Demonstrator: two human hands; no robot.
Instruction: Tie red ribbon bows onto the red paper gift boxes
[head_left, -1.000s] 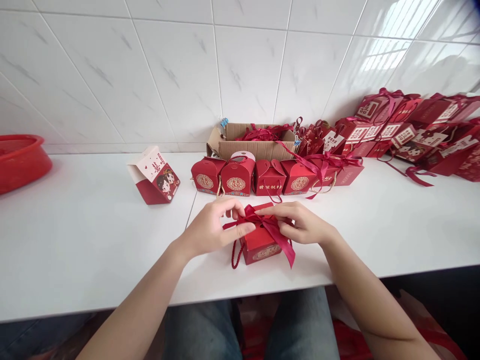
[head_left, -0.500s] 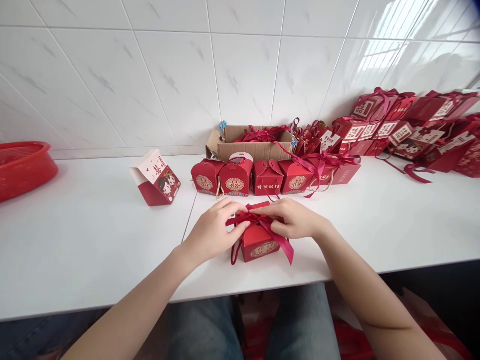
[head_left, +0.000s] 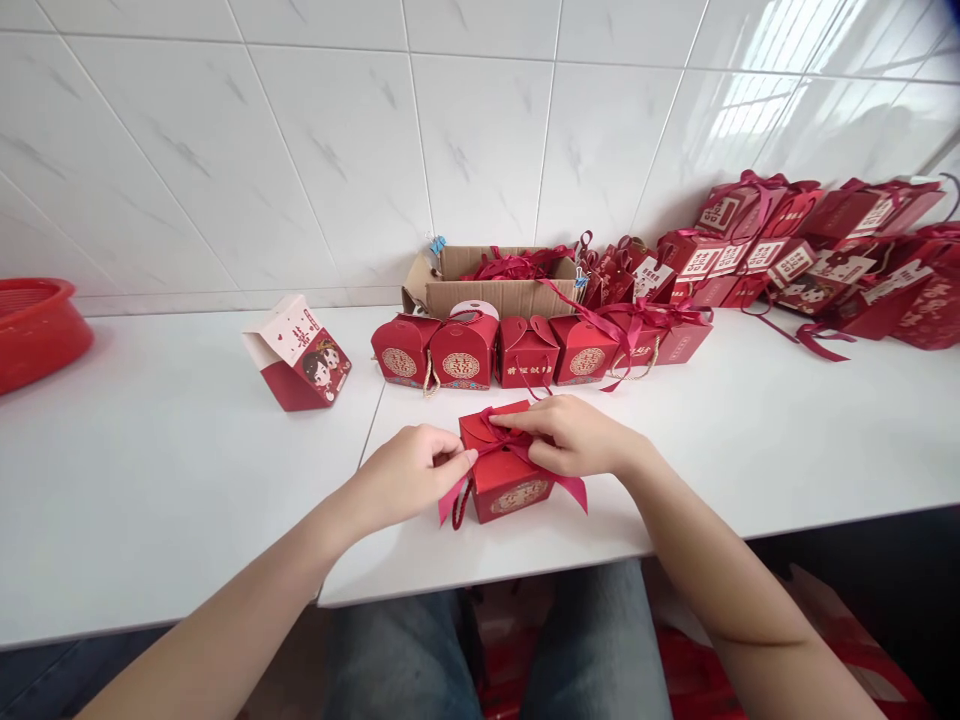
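A red gift box (head_left: 487, 508) with a gold round emblem sits on the table near its front edge. Dark pink ribbon (head_left: 571, 492) is tied in a bow across its top, one tail hanging on each side. At the box's left edge, my left hand (head_left: 405, 472) pinches the ribbon between thumb and fingers. My right hand (head_left: 583, 436) rests over the bow from the right, index finger extended onto the ribbon and the other fingers curled on it. A dark red cord handle (head_left: 460, 510) hangs down the box's left side.
Behind stands a row of red gift boxes (head_left: 465, 355), with a cardboard box (head_left: 480, 298) of ribbon at the wall. Many finished-looking boxes (head_left: 720, 250) are stacked right. A white-and-red box (head_left: 307, 365) and a red plastic basket (head_left: 45, 335) are on the left.
My left hand has moved off the top of the bow to the left and down, drawing the ribbon's left side outward. My right index finger stays on the bow.
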